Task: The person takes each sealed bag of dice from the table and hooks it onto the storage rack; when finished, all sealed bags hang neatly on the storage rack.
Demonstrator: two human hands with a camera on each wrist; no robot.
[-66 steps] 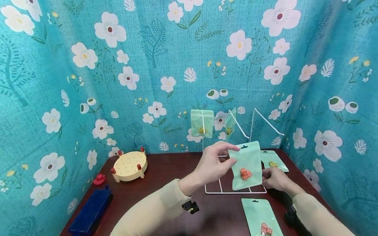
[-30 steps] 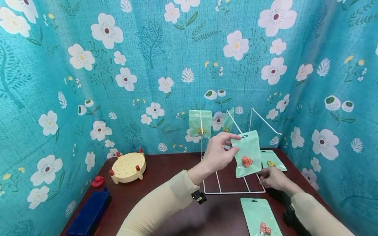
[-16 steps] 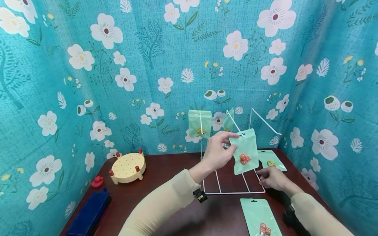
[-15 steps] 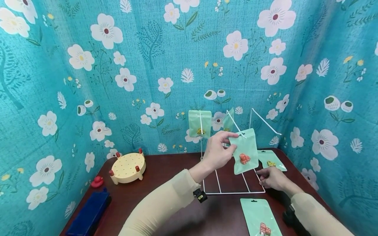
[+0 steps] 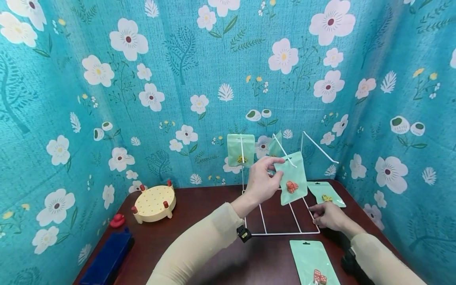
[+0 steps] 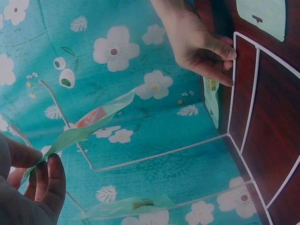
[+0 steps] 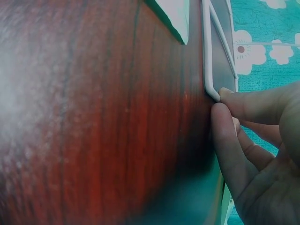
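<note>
My left hand (image 5: 263,180) pinches the green bag of red dice (image 5: 298,178) near its top, to that hand's right. Below the bag, my right hand (image 5: 331,215) pinches the white wire rack (image 5: 281,234).

Teal floral curtain (image 5: 213,43), rear and sides | dark reddish tabletop (image 5: 192,202) | round cream stand (image 5: 153,202), four upright red pegs (image 5: 165,203), left rear | small red figure (image 5: 116,220), near stand | long blue object (image 5: 108,255), left foreground
</note>
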